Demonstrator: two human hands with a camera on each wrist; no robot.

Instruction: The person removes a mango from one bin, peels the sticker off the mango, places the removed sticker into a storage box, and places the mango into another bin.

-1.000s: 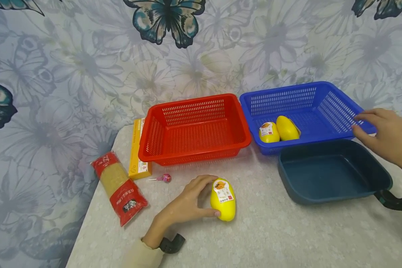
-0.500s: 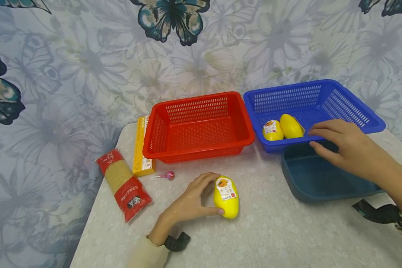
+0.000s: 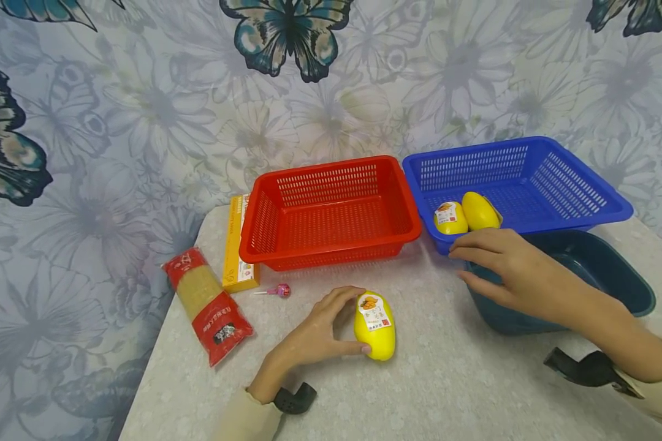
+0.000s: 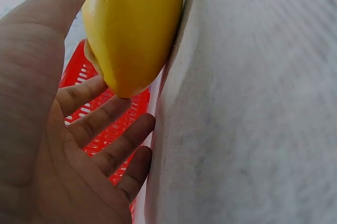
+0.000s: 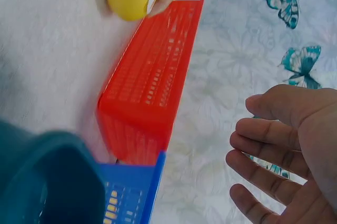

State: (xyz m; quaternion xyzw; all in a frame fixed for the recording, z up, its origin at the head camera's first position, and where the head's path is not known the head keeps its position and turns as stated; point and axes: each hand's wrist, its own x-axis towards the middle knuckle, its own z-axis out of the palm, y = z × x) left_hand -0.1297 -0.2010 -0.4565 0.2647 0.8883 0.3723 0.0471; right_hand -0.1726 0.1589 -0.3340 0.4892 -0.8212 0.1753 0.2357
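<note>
In the head view a yellow mango [image 3: 375, 334] with a white label lies on the table. My left hand [image 3: 322, 331] holds it between the thumb at its near end and the fingers at its far end. The left wrist view shows the mango [image 4: 134, 29] close up, against the tabletop, with the other fingers spread beside it. My right hand [image 3: 507, 269] hovers over the left part of a dark teal basin [image 3: 601, 251], fingers loosely bent, holding nothing. Two more mangoes, one labelled [image 3: 450, 219] and one plain-sided [image 3: 480, 211], sit in the blue basket [image 3: 551, 184].
A red basket [image 3: 331, 251] stands left of the blue one. A yellow box [image 3: 237, 251] leans close to its left side. A lollipop [image 3: 281, 290] and a red packet with a pale yellow middle [image 3: 209, 306] lie on the table [image 3: 447, 392]. The patterned wall rises behind.
My right hand has moved left from the blue basket's right side, across the basin, toward the held mango. The left hand stays on the mango. The head view has shifted slightly.
</note>
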